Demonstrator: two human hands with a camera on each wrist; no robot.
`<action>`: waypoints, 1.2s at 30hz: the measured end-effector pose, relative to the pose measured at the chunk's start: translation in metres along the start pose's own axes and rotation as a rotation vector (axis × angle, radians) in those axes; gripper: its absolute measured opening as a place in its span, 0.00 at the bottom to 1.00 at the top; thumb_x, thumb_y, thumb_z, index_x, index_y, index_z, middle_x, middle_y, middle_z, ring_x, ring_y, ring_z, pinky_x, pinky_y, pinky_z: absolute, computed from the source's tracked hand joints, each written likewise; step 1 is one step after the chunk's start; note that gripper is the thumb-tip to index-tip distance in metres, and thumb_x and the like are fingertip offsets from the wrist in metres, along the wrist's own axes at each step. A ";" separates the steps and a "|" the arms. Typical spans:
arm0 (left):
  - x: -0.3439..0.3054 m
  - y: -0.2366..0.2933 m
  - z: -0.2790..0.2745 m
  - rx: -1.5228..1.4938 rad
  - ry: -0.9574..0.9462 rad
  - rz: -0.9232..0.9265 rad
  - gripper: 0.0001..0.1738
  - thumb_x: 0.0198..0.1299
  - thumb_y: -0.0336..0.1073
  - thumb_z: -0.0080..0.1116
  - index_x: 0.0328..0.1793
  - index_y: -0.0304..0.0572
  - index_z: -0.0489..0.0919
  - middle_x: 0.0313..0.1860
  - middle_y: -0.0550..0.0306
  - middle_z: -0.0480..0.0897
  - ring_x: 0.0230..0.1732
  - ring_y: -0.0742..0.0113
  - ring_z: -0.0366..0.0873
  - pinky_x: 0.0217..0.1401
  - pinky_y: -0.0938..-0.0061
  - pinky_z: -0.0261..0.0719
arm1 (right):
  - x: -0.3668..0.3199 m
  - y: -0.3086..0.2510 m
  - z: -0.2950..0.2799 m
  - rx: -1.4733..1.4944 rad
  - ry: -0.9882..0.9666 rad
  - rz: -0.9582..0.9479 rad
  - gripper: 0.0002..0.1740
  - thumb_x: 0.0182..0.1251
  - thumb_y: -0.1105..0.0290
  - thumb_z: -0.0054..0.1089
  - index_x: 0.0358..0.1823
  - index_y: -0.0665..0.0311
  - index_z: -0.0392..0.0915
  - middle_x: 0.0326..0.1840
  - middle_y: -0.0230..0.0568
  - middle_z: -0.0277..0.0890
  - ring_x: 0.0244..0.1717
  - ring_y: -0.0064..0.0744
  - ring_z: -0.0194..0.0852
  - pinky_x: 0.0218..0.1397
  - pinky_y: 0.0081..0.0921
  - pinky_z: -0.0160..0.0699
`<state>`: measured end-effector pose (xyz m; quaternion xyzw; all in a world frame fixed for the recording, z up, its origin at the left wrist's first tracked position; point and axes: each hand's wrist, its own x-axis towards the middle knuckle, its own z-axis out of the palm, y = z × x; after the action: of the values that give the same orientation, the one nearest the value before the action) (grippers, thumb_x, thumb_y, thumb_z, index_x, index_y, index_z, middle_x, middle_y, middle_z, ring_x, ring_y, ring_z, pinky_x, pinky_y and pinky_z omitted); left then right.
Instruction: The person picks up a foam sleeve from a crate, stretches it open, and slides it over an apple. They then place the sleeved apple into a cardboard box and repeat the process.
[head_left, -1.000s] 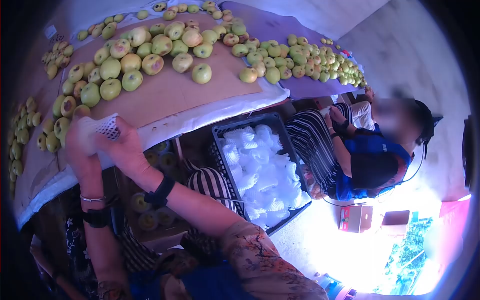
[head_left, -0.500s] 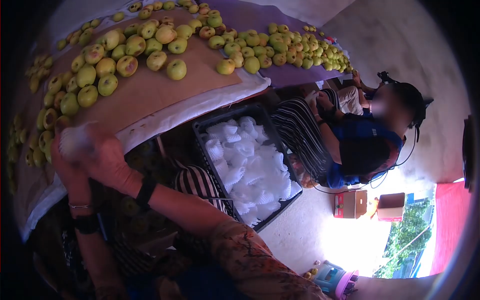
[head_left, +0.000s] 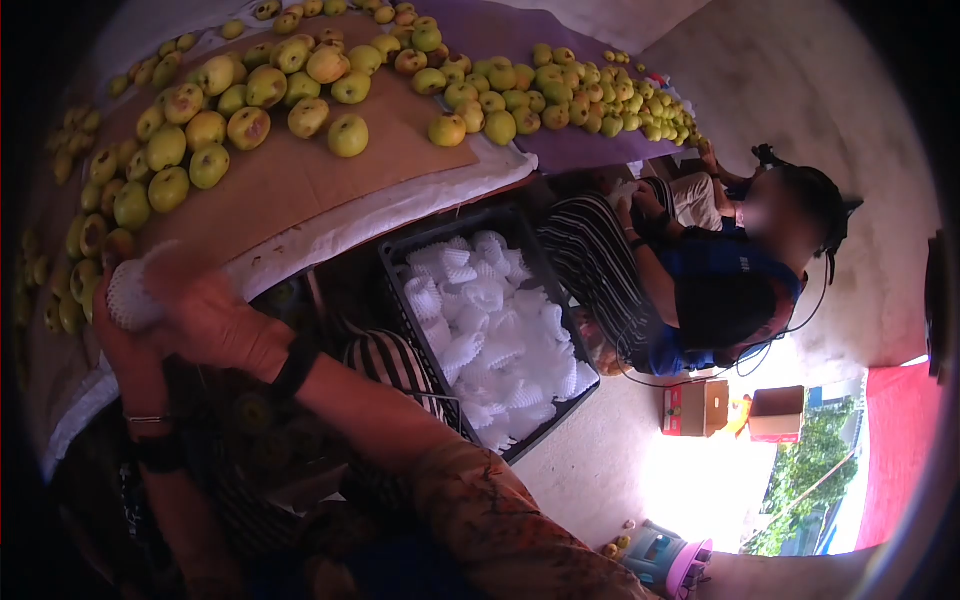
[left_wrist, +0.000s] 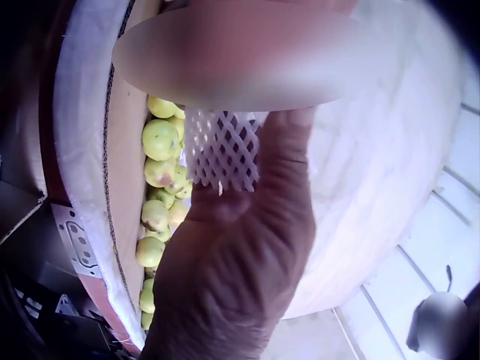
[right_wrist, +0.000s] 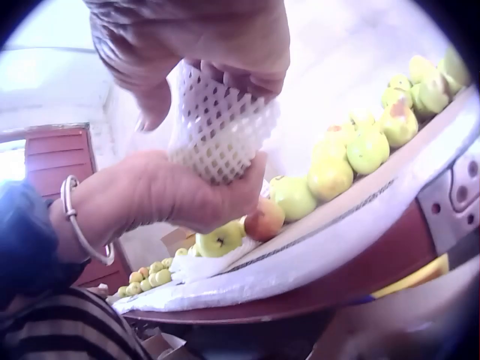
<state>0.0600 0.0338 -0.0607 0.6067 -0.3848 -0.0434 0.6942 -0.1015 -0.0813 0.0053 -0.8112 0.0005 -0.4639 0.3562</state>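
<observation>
My left hand (head_left: 128, 335) cups a white foam net sleeve (head_left: 132, 296) from below, near the table's front edge. In the right wrist view the mesh (right_wrist: 225, 135) is stretched over a rounded shape, with a pale green tint showing through its lower part. My right hand (right_wrist: 202, 37) lies over the sleeve's top, its fingers curled onto the net. In the left wrist view the sleeve's mesh (left_wrist: 225, 150) stands against my left thumb (left_wrist: 286, 150), and the upper part is blurred out. Beyond the hands, yellow-green apples (head_left: 170, 150) lie in a loose pile on cardboard.
A black crate (head_left: 388, 262) full of white foam net sleeves (head_left: 490, 340) stands below the table edge on the right. Past it sits another person (head_left: 720, 290) in striped cloth. Cardboard boxes (head_left: 705, 408) and a blue-and-pink stool (head_left: 665, 560) are on the floor.
The head view has shifted, so the table and crate appear further left. Earlier the sleeve's open mesh stuck up from my right hand; now it sits rounded in my left palm under my right hand.
</observation>
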 end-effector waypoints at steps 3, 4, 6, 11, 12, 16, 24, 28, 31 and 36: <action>0.000 -0.003 -0.005 0.122 -0.036 0.014 0.42 0.43 0.26 0.71 0.69 0.33 0.68 0.63 0.47 0.77 0.62 0.58 0.76 0.68 0.63 0.73 | -0.007 0.016 0.002 -0.158 -0.087 -0.071 0.23 0.47 0.74 0.66 0.48 0.65 0.76 0.45 0.54 0.76 0.50 0.59 0.75 0.56 0.48 0.73; 0.000 0.000 -0.003 0.133 -0.042 0.000 0.44 0.40 0.25 0.72 0.69 0.33 0.68 0.62 0.47 0.77 0.62 0.59 0.76 0.68 0.63 0.73 | -0.006 0.015 -0.001 -0.192 -0.108 -0.074 0.21 0.47 0.74 0.65 0.47 0.64 0.77 0.44 0.52 0.76 0.50 0.57 0.76 0.56 0.47 0.73; 0.006 0.003 -0.004 -0.131 -0.016 -0.183 0.36 0.46 0.30 0.67 0.65 0.35 0.71 0.59 0.48 0.79 0.60 0.58 0.78 0.66 0.62 0.75 | -0.002 0.006 -0.008 -0.239 -0.116 -0.076 0.18 0.49 0.75 0.62 0.45 0.63 0.78 0.41 0.49 0.77 0.48 0.54 0.76 0.54 0.45 0.74; 0.018 0.026 0.020 -1.110 0.211 -0.636 0.14 0.65 0.43 0.55 0.47 0.41 0.82 0.43 0.51 0.86 0.47 0.55 0.84 0.54 0.58 0.82 | -0.001 0.011 -0.013 -0.091 -0.163 0.049 0.18 0.48 0.77 0.67 0.44 0.62 0.78 0.40 0.45 0.78 0.44 0.52 0.76 0.48 0.44 0.74; 0.020 0.035 0.031 -1.038 0.334 -0.609 0.12 0.63 0.41 0.59 0.44 0.41 0.82 0.39 0.54 0.85 0.41 0.58 0.84 0.48 0.61 0.83 | -0.002 0.013 -0.013 0.045 -0.201 0.175 0.18 0.49 0.75 0.70 0.44 0.63 0.78 0.40 0.45 0.79 0.44 0.50 0.79 0.49 0.42 0.76; 0.016 0.064 0.053 -0.922 0.451 -0.534 0.10 0.62 0.39 0.62 0.43 0.41 0.81 0.37 0.57 0.84 0.39 0.63 0.82 0.47 0.68 0.81 | 0.002 0.004 0.001 0.522 -0.122 0.553 0.20 0.54 0.71 0.74 0.46 0.69 0.77 0.41 0.45 0.84 0.43 0.36 0.84 0.49 0.30 0.81; 0.014 0.068 0.061 -0.748 0.576 -0.382 0.07 0.59 0.32 0.65 0.40 0.36 0.81 0.36 0.61 0.82 0.36 0.74 0.78 0.42 0.78 0.77 | 0.005 -0.022 0.018 0.033 0.023 0.595 0.15 0.60 0.76 0.66 0.47 0.71 0.74 0.37 0.43 0.83 0.38 0.22 0.80 0.45 0.24 0.79; 0.014 0.075 0.062 -0.695 0.594 -0.328 0.09 0.60 0.34 0.65 0.40 0.36 0.80 0.36 0.61 0.82 0.35 0.76 0.78 0.40 0.79 0.77 | 0.005 -0.015 0.024 -0.070 0.135 0.359 0.15 0.59 0.74 0.66 0.45 0.71 0.73 0.34 0.45 0.81 0.31 0.26 0.80 0.38 0.26 0.79; 0.011 0.074 0.063 -0.606 0.582 -0.296 0.10 0.61 0.36 0.66 0.40 0.36 0.80 0.36 0.61 0.81 0.34 0.77 0.77 0.38 0.80 0.77 | 0.005 -0.020 0.023 -0.094 0.120 0.373 0.14 0.59 0.75 0.64 0.45 0.70 0.73 0.35 0.48 0.80 0.31 0.35 0.80 0.37 0.30 0.79; 0.010 0.077 0.065 -0.476 0.566 -0.329 0.15 0.61 0.39 0.67 0.42 0.35 0.78 0.36 0.60 0.80 0.34 0.77 0.77 0.36 0.80 0.77 | 0.009 -0.033 0.022 -0.069 0.040 0.348 0.17 0.60 0.75 0.60 0.51 0.72 0.73 0.38 0.55 0.78 0.35 0.47 0.82 0.38 0.36 0.81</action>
<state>-0.0021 -0.0039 0.0095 0.4707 -0.0555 -0.0732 0.8775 -0.0909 -0.0468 0.0240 -0.8011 0.1641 -0.4110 0.4029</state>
